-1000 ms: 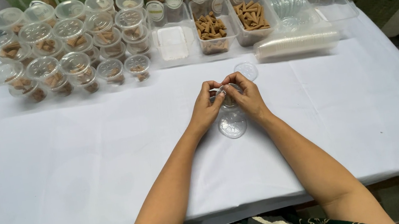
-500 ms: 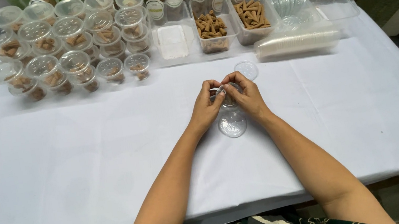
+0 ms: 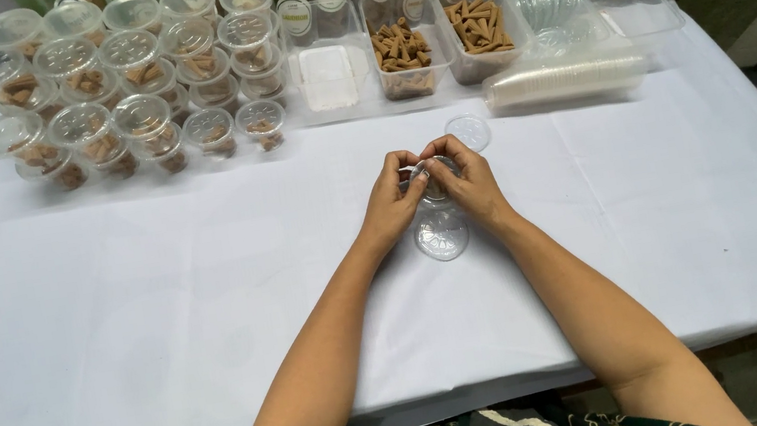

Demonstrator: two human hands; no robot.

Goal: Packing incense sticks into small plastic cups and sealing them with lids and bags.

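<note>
My left hand (image 3: 391,203) and my right hand (image 3: 468,183) meet at the middle of the white table, fingertips pinched together over a small clear plastic cup (image 3: 436,184). Both hands grip the cup's rim; what is inside it is mostly hidden by my fingers. A round clear lid (image 3: 442,234) lies flat on the cloth just below the cup, between my wrists. A second clear lid (image 3: 468,132) lies just beyond my right hand.
Stacked lidded cups (image 3: 143,119) holding brown cones fill the far left. Clear tubs of brown cones (image 3: 401,52) and an empty tub (image 3: 328,79) stand at the back. A sleeve of nested empty cups (image 3: 565,82) lies at the back right.
</note>
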